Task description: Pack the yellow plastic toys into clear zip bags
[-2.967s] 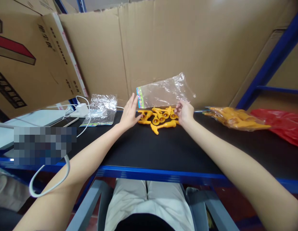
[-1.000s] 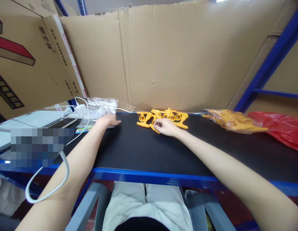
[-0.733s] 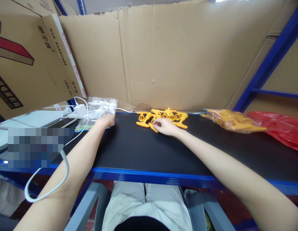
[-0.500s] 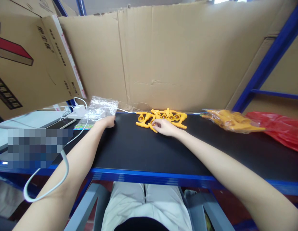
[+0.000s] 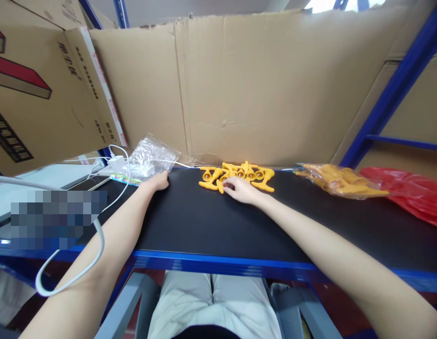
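Note:
My right hand (image 5: 240,189) is at the left-middle of a cluster of yellow plastic pieces (image 5: 264,178), its thumb and fingers closed around the end of one yellow plastic piece (image 5: 220,187). The pieces have curved arms and round cups, each cup with a small shiny spot inside. They lie against each other on the black tabletop (image 5: 204,226). Farther left, my left hand (image 5: 159,181) is closed at the lower edge of a crinkled clear plastic bag (image 5: 151,155) with a colourful printed strip (image 5: 125,180). Its fingertips are hidden from me.
A bagged bunch of yellow pieces (image 5: 340,180) and a red plastic bag (image 5: 405,190) lie to the right. A white charger (image 5: 115,163) with cables is at left; one cable (image 5: 100,235) loops over my left forearm. Tall cardboard (image 5: 274,89) stands behind. A blue rail (image 5: 221,262) edges the table.
The clear bag has lifted and spread to the right, its printed strip shifting over beside my left hand. My right hand has hardly moved; the piece at its fingers has turned slightly more upright.

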`<state>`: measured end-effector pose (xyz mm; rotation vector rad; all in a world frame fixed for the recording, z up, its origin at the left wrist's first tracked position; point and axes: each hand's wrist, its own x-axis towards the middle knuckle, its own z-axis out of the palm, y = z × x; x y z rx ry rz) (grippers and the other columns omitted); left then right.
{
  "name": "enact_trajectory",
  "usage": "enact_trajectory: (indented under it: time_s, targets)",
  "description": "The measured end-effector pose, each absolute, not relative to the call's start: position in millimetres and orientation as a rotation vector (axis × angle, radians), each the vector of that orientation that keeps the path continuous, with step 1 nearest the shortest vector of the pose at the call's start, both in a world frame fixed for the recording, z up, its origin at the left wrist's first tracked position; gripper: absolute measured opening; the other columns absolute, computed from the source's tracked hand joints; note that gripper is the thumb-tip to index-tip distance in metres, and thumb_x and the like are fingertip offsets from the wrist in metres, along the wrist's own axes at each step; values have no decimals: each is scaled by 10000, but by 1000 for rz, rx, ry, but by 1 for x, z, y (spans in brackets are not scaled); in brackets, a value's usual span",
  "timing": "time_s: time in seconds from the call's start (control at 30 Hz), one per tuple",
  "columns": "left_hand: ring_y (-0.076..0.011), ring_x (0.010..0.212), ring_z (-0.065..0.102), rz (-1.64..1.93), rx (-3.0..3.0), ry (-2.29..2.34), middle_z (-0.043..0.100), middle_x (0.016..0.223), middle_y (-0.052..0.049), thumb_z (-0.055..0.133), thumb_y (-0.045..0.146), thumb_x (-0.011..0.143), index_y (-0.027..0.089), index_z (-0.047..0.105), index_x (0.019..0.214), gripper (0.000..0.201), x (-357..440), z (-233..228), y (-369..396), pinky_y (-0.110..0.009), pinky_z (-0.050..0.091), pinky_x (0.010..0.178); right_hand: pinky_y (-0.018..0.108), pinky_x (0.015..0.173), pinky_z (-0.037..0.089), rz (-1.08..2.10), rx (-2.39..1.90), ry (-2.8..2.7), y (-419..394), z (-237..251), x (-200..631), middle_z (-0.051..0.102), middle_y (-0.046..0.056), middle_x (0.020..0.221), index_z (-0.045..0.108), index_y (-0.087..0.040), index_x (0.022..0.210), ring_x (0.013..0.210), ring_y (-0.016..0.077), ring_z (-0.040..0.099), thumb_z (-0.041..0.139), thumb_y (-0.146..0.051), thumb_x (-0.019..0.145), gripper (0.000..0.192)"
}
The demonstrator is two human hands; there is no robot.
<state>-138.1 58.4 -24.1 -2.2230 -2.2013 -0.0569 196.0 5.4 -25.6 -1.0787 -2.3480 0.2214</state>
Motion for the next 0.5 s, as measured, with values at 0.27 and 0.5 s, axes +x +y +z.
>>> enact_trajectory:
  time_s: [0.27,0.5]
  targets:
    - [-267,1091,537,-80,-2182,-2183,559,1200,-166,394,251,788,111,514,1136,393,-136,-27,64,-343,428,871,331,711,444,324,-1087,-2190,7,-9,203,665,54,816,646,-172,795,730,173,589,477,-264,796,192]
    - [-269,1077,546,-45,-2158,-2166,565,1185,-169,393,250,796,105,517,1123,378,-137,-29,66,-344,434,865,344,788,433,66,-1351,-1551,45,22,286,641,95,894,634,-136,867,819,195,575,491,-228,719,226]
